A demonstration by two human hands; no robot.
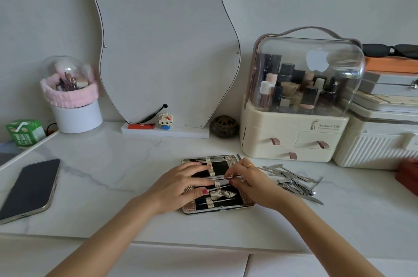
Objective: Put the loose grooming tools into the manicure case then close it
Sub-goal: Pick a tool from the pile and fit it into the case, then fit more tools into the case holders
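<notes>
A thin tool is pinched by the right hand over the manicure case — best slid level under the strap; the case is pressed by the flat left hand.

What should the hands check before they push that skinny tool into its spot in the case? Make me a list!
1. Manicure case lies open and flat on the table: ok.
2. Left hand presses on the case to steady it: ok.
3. Right hand pinches the thin tool: ok.
4. Tool tip is lined up under the snakeskin strap: cannot tell, fingers hide it.
5. All tools packed: not ok, a pile of loose tools waits to the right of the case.
6. Ready to close the case: not ok, not yet.
</notes>
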